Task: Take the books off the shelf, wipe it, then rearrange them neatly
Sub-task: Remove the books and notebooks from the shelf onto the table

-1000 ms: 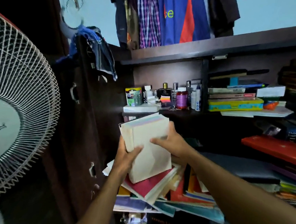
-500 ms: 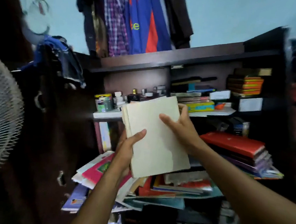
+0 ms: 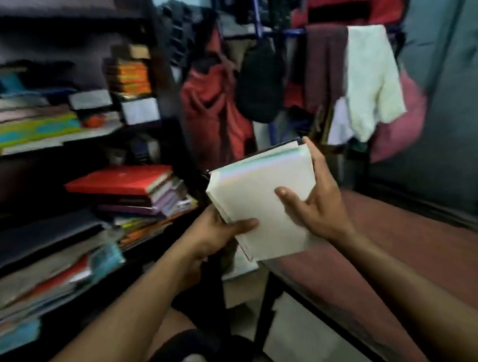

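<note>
I hold a thick stack of cream-covered books (image 3: 263,195) in both hands, out in front of me and to the right of the shelf. My left hand (image 3: 214,233) grips its lower left corner, thumb on the cover. My right hand (image 3: 315,197) holds the right edge, fingers spread over the top cover. The dark wooden shelf (image 3: 58,144) fills the left side. A red-topped pile of books (image 3: 130,190) lies on its middle level, and a slumped heap of books (image 3: 30,271) lies lower down. The whole view is motion-blurred.
A table with a reddish-brown top (image 3: 399,268) on a black frame stands at the right, just under the held stack. Clothes hang on a rack (image 3: 316,80) behind. More books (image 3: 31,126) and an orange stack (image 3: 130,78) fill the upper shelf.
My view has swung right, away from the shelf and fan toward the table and clothes rack. The stack has travelled right with both hands and tilted flatter.
</note>
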